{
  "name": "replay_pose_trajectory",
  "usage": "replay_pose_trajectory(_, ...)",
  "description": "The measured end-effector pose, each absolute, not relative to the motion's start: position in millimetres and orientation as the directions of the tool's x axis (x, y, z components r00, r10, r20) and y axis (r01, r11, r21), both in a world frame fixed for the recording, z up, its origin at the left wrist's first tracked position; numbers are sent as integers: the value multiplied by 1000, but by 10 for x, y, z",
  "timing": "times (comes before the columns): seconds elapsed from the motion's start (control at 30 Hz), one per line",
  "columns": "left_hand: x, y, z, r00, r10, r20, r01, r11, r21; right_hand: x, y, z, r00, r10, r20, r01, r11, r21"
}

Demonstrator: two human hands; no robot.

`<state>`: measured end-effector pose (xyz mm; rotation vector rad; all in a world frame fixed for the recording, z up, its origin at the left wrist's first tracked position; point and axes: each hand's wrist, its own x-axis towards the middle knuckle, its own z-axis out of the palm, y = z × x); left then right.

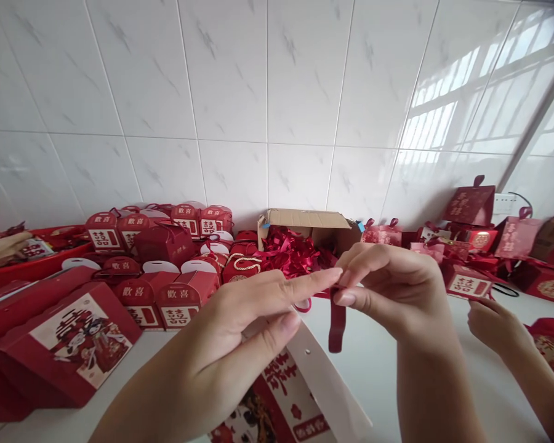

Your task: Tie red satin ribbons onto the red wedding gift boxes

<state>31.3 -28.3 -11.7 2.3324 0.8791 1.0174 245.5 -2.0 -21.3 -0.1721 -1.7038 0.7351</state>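
Note:
My right hand (392, 289) pinches a short dark red ribbon (337, 326) between thumb and fingers, and the strip hangs down from the fingertips. Stretched out toward it, the index finger of my left hand (240, 326) meets the right fingertips at the ribbon's upper end. The left thumb stands apart from that finger; the other left fingers are mostly hidden. Below my left hand is a tilted red and white gift box (295, 400) with printed characters. Its white flap (327, 375) has a small hole near the top. My left hand covers part of the box.
Behind stands an open cardboard box (309, 218) of red ribbons (289, 252). Assembled red boxes (180, 295) crowd the left, beside a large printed box (74, 344). More boxes (471, 283) stand right, where another person's hand (498, 326) touches one. A tiled wall (231, 92) closes off the back.

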Motion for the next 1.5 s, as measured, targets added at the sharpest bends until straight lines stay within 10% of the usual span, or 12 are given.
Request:
replay_pose_trajectory(0.47, 342, -216, -190, 503, 743, 441, 268, -620, 738, 2328, 206, -275, -264, 661, 702, -567, 482, -668)
replay_pose_trajectory(1.5, 412, -98, -221, 501, 746, 438, 159, -577, 801, 2306, 311, -269, -322, 759, 567, -639, 268, -721)
